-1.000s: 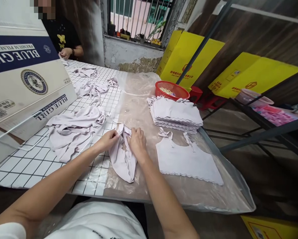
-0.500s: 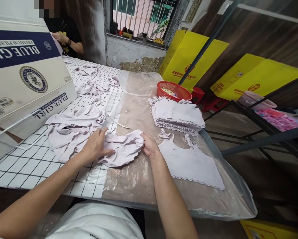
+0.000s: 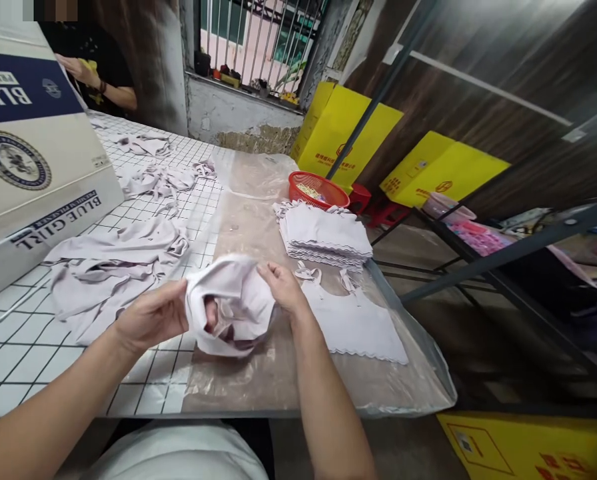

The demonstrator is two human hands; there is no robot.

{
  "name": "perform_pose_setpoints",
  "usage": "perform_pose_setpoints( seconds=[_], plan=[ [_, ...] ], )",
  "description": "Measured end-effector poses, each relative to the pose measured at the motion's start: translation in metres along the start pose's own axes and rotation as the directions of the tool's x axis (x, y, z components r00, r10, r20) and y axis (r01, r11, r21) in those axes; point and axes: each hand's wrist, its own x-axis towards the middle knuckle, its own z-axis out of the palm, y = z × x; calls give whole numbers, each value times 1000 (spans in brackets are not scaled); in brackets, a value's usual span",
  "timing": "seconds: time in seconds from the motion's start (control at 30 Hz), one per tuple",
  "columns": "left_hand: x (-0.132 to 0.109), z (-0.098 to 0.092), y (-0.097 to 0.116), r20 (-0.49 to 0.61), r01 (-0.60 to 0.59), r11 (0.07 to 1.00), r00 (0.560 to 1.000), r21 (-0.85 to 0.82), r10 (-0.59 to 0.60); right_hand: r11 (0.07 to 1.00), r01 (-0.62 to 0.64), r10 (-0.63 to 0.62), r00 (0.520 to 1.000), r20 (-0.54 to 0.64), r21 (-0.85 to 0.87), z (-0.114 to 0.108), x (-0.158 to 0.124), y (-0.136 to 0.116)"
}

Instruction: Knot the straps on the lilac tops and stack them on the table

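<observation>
Both my hands hold one pale lilac garment (image 3: 246,293) up over the table, its opening turned toward me. My left hand (image 3: 153,317) grips its left edge, some fingers hidden inside the cloth. My right hand (image 3: 283,287) pinches its upper right edge. A crumpled heap of similar garments (image 3: 113,267) lies to the left. Flat on the plastic sheet at the right is a strapped top with a scalloped hem (image 3: 363,323). Behind it stands a neat stack of folded garments (image 3: 323,230).
A large carton (image 3: 38,167) stands at the left. Behind the stack is a red basket (image 3: 318,190). More garments (image 3: 153,180) lie farther back, near another person's hand (image 3: 81,72). A metal frame (image 3: 503,247) runs along the right.
The garment has been lifted off the table and opened into a ring between my hands. My left hand has left the heap's edge. The view has shifted to the right.
</observation>
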Motion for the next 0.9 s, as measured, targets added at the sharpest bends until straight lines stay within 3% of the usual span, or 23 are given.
perform_pose_setpoints(
  seconds=[0.07,0.1,0.17,0.23,0.3,0.43,0.5,0.57,0.63,0.7,0.73,0.8,0.87,0.9],
  plan=[
    [7,6,-1,17,-73,986,997,-148,77,977,53,-68,995,-67,-207,4,1,7],
    [12,8,-3,24,-76,981,996,-176,81,970,87,-99,994,-41,-227,7,0,9],
    [23,7,-9,69,-27,986,997,-165,39,980,156,-140,982,125,-122,16,-6,6],
    [31,2,-11,100,39,996,994,-74,-32,987,163,-159,928,338,19,22,-12,0],
    [33,-4,-7,39,92,993,995,69,-95,992,97,-123,880,458,81,24,-15,-8],
    [30,-19,2,-175,130,915,982,383,-67,972,-92,-2,918,397,218,21,-16,-21],
    [29,-25,-2,-262,139,787,965,602,30,941,-116,4,944,331,319,19,-18,-28],
    [30,-30,-11,-372,198,603,911,772,177,917,-97,-19,958,286,386,18,-22,-37],
    [32,-32,-20,-479,279,533,831,799,283,901,-63,-56,964,259,429,19,-28,-45],
    [33,-28,-25,-550,275,684,805,676,220,897,-23,-96,964,246,441,19,-30,-50],
    [33,-24,-25,-545,244,802,830,545,118,905,0,-114,963,243,425,19,-29,-50],
    [28,-15,-22,-416,182,964,905,192,-89,946,67,-143,964,225,317,17,-22,-45],
    [22,-10,-16,-282,133,985,946,-112,-160,984,162,-169,979,112,72,13,-12,-38],
    [19,-10,-14,-266,98,972,952,-211,-154,979,193,-193,981,7,-71,11,-7,-34]
  ],
)
